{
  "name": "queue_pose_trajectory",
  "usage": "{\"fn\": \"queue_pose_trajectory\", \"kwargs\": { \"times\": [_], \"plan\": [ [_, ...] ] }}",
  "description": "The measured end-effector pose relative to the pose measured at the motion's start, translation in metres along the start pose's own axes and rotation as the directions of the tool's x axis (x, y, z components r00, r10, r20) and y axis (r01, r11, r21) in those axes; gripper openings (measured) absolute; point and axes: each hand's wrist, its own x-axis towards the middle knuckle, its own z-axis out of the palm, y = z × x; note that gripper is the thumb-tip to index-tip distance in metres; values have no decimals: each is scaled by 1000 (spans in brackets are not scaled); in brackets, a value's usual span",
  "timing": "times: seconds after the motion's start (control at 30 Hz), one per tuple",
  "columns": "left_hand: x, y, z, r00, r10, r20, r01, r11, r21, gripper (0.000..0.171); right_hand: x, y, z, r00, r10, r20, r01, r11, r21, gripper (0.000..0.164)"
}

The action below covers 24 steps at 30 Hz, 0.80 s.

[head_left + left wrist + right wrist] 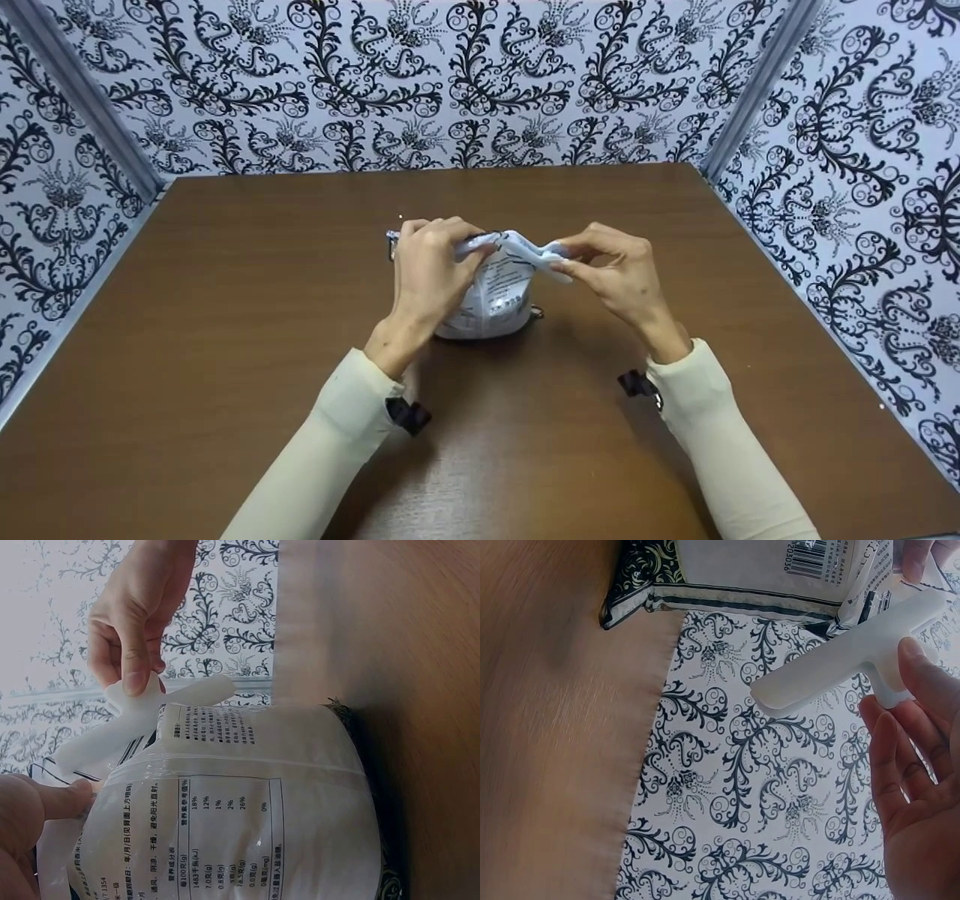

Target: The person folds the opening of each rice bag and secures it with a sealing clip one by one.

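A white plastic bag of rice (499, 300) stands upright on the table, its printed nutrition table facing the left wrist camera. My left hand (431, 270) grips the folded top of the bag, fingers behind and thumb in front. Between thumb and fingers, my right hand (619, 274) pinches the short handle of a white bag clip (840, 656). The clip's long bar is beside the bag's folded top, slanting in the right wrist view. Whether the clip touches the bag cannot be told. The left fingers behind the bag are partly hidden in the head view.
The brown wooden table (262, 337) extends around the bag. Walls with a black-and-white scroll pattern (465, 82) rise along the back and both sides. A small black camera (409, 415) is strapped to the left wrist, another (637, 384) to the right.
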Motion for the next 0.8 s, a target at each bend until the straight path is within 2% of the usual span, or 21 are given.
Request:
{"fn": "queue_pose_trajectory", "kwargs": {
  "times": [0.6, 0.8],
  "plan": [
    [0, 0, -2, 1000, -11, 6, 11, 1000, 4, 19, 1, 1, 1, 1000, -8, 8, 8, 1000, 26, 22],
    [1, -1, -1, 1000, 7, 1, -7, 1000, 8, 18, 1, 0, 3, 1000, -11, -16, 12, 1000, 10, 23]
  ]
}}
